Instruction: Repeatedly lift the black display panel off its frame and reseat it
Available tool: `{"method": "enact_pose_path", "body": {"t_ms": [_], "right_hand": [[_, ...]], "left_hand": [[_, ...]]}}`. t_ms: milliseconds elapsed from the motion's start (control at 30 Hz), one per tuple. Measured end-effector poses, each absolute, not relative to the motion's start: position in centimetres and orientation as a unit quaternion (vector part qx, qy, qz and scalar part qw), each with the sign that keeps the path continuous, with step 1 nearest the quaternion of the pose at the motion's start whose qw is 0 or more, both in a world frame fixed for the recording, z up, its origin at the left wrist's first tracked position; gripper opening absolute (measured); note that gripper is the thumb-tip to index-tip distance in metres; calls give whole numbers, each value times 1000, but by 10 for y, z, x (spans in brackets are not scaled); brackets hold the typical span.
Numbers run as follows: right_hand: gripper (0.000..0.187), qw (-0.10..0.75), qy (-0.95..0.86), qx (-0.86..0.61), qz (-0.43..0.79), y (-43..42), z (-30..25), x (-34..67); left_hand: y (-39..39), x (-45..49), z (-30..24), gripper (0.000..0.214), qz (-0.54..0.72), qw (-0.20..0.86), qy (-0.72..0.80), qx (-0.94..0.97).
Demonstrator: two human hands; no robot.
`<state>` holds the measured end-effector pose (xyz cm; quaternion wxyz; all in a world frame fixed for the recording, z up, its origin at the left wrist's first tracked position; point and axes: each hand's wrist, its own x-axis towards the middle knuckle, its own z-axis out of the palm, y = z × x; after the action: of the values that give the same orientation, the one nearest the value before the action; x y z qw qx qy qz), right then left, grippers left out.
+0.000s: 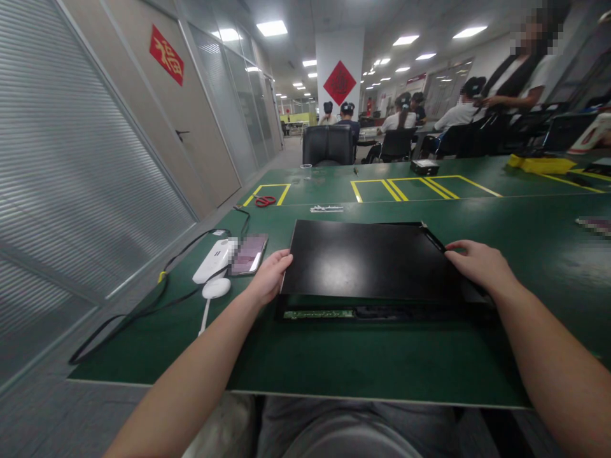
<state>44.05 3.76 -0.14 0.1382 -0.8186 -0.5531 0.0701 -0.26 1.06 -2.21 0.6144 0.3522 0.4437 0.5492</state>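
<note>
Holding the black display panel [367,261] by its short edges at frame centre, left hand [267,277] and right hand [477,264] sit wide apart, equally near, long axis running left-right on the green table [334,356].

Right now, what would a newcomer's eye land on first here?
The big black panel in the middle of the green table, left hand gripping its left edge, right hand flat on its right corner. A circuit board strip shows under its near edge. Red scissors lie in a yellow-taped box, far left.
</note>
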Motion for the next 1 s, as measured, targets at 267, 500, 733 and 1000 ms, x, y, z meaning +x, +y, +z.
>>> {"method": "enact_pose_path", "body": {"t_ms": [267, 500, 733, 1000], "right_hand": [[40, 125, -560, -817, 58, 39, -3, 441], [39, 112, -564, -816, 52, 41, -2, 443], [39, 102, -565, -817, 48, 40, -2, 444], [35, 153, -558, -813, 58, 45, -11, 455]], "left_hand": [[10, -3, -23, 28, 547, 614, 440, 360], [9, -2, -22, 28, 544, 610, 442, 369], [8, -2, -21, 28, 540, 615, 443, 366], [9, -1, -20, 40, 545, 615, 449, 352]]}}
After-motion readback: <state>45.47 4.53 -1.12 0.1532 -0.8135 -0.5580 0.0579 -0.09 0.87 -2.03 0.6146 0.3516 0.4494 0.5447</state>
